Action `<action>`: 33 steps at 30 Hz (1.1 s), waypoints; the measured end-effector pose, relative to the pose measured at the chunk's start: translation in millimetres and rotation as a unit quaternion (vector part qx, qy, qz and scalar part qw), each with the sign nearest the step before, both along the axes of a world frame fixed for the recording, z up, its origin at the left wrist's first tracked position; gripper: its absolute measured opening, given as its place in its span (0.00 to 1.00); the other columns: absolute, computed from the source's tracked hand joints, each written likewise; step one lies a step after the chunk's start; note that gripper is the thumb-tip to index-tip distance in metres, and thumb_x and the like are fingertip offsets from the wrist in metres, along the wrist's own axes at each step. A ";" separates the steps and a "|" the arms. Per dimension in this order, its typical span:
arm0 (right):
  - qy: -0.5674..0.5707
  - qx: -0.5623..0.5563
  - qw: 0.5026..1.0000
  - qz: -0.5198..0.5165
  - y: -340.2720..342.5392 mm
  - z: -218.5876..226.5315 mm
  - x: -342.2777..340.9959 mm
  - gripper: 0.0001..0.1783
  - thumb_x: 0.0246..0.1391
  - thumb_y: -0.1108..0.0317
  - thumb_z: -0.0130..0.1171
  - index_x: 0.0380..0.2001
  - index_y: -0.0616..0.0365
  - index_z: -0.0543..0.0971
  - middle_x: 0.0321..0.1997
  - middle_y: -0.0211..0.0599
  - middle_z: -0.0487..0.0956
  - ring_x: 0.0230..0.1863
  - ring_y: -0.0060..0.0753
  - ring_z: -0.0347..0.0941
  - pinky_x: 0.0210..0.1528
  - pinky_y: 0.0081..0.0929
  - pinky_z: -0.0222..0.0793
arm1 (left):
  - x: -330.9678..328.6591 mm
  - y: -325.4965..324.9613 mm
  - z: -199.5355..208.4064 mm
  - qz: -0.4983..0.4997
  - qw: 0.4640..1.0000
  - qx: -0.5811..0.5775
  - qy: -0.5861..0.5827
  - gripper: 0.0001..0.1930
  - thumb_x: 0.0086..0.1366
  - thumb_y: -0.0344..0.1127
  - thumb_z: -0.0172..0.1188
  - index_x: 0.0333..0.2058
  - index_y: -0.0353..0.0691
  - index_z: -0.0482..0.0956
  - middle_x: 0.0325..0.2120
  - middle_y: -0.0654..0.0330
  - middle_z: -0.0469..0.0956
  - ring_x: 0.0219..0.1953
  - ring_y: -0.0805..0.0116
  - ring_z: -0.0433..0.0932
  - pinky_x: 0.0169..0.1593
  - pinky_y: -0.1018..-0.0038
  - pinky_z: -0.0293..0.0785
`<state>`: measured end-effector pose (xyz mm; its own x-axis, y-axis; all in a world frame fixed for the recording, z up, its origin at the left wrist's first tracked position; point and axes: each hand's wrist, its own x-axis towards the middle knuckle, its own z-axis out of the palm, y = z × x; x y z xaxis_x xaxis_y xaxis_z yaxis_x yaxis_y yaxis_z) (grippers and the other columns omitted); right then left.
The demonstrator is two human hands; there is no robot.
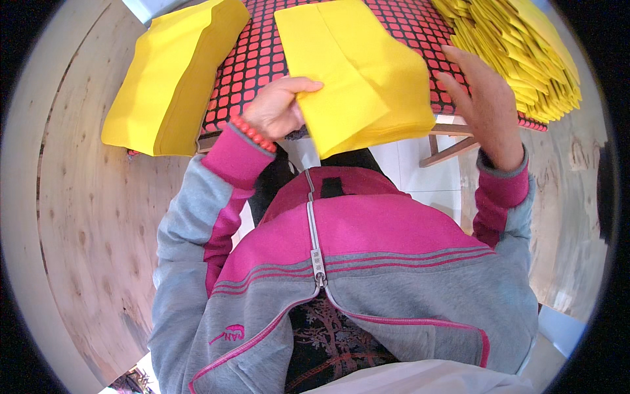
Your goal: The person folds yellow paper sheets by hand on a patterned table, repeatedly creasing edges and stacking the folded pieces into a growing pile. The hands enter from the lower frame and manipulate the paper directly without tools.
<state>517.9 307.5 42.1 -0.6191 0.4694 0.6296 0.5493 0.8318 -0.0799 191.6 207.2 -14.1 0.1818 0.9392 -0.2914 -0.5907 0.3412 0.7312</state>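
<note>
Left hand: your left hand [279, 105] pinches the folded yellow cloth [357, 72].
Right hand: your right hand [482, 102] hovers spread beside it.

Three lots of yellow paper: one flat stack [167, 75], one folded sheet [361, 72], one fanned pile [525, 46]. Two hands.

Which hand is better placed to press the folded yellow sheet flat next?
Probably the right hand: it is open and free beside the folded yellow sheet, while the left hand already grips its near edge.
</note>
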 end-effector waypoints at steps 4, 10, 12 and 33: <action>-0.100 -0.121 0.982 -0.101 29.3 -42.0 19.2 0.43 0.45 0.60 0.76 0.65 0.57 0.70 0.64 0.48 0.76 0.63 0.52 0.73 0.62 0.42 0.71 | -26.7 -21.1 6.1 -0.048 0.998 -0.024 0.035 0.22 0.69 0.28 0.56 0.61 0.30 0.72 0.53 0.50 0.81 0.54 0.59 0.82 0.60 0.64 0.78; 0.056 -0.014 0.994 0.093 29.1 -80.1 -13.3 0.47 0.42 0.64 0.75 0.68 0.54 0.69 0.69 0.43 0.72 0.69 0.48 0.67 0.70 0.43 0.63 | -32.5 -5.8 4.6 -0.124 0.991 -0.012 0.058 0.24 0.66 0.28 0.57 0.61 0.30 0.72 0.53 0.51 0.81 0.52 0.62 0.83 0.58 0.67 0.79; 0.051 -0.014 0.989 0.137 27.6 -80.5 -25.6 0.44 0.43 0.65 0.73 0.66 0.54 0.70 0.70 0.43 0.71 0.69 0.47 0.68 0.70 0.43 0.63 | -41.1 12.5 9.7 -0.168 0.981 0.003 0.102 0.25 0.65 0.28 0.60 0.61 0.28 0.72 0.52 0.49 0.82 0.49 0.64 0.85 0.55 0.68 0.81; 0.006 0.069 0.974 0.217 -18.4 -112.0 -116.5 0.24 0.57 0.64 0.53 0.57 0.54 0.77 0.66 0.42 0.74 0.67 0.43 0.71 0.67 0.43 0.66 | -110.2 159.1 18.2 -0.324 0.814 0.084 0.474 0.27 0.65 0.40 0.68 0.59 0.34 0.76 0.52 0.59 0.82 0.50 0.71 0.80 0.57 0.72 0.75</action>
